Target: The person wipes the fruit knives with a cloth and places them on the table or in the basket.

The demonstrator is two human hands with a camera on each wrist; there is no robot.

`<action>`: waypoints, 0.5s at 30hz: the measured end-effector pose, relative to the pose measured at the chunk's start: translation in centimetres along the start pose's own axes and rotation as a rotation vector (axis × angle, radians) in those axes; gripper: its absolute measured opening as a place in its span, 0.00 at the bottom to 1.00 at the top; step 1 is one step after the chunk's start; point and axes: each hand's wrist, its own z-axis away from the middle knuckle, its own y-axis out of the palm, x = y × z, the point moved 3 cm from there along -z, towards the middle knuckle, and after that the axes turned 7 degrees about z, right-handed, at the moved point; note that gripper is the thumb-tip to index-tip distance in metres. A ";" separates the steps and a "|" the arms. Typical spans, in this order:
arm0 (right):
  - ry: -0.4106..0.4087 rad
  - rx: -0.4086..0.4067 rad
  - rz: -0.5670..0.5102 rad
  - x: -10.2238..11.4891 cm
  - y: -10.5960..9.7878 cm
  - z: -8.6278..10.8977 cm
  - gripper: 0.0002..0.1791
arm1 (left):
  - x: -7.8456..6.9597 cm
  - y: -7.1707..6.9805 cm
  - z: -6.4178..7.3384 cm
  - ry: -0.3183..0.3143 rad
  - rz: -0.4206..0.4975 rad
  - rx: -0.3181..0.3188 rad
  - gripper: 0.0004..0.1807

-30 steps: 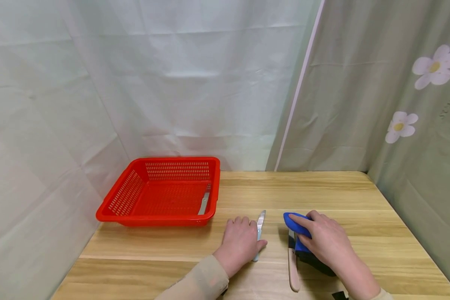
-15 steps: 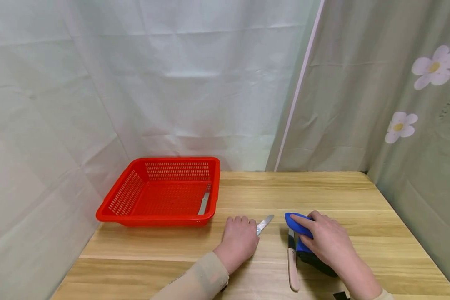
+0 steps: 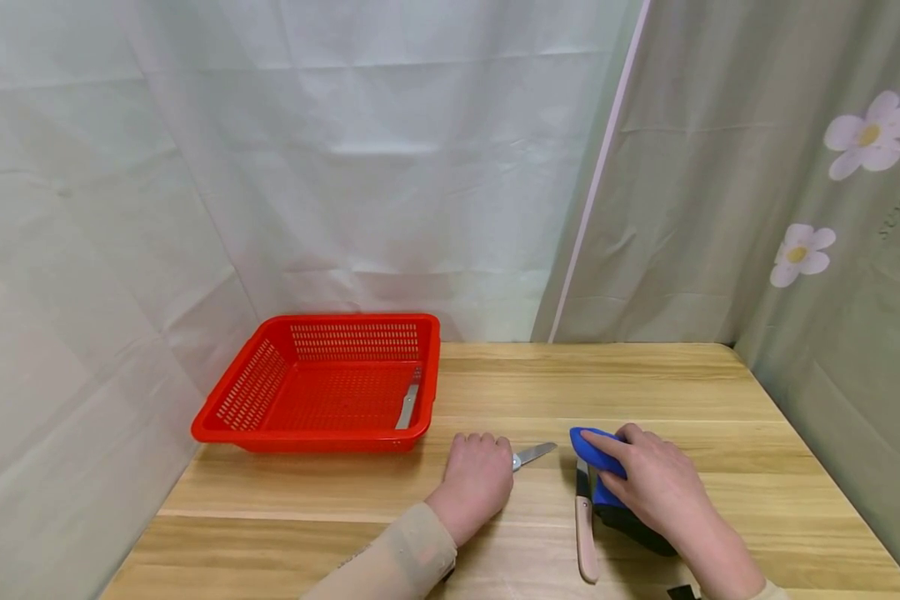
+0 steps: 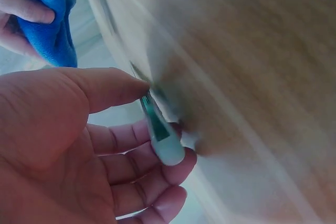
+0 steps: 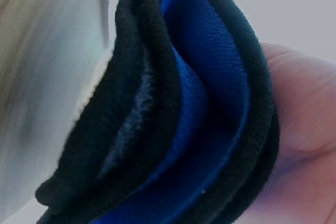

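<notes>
Blue cloth (image 3: pixel 587 450) is held by the right hand (image 3: pixel 651 477) in the head view; the curled left hand (image 3: pixel 476 477) grips a knife (image 3: pixel 534 454) near the surface (image 3: pixel 577 379), mostly hiding its handle (image 3: pixel 517 462). From the left wrist, the knife's far end is blurry; from the right, cloth hides much of the hand.

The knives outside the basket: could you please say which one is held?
The light-blue-handled knife, pinched in the left hand; the pink-handled knife lies unheld beside the blue cloth.
</notes>
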 end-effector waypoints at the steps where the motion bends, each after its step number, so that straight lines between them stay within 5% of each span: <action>1: -0.001 0.002 -0.001 0.0 0.0 0.0 0.32 | 0.0 0.0 0.0 -0.003 0.006 0.012 0.07; 15: -0.001 0.013 0.015 0.0 -0.4 -0.1 0.33 | 0.9 -1.2 0.4 0.049 0.086 0.043 0.10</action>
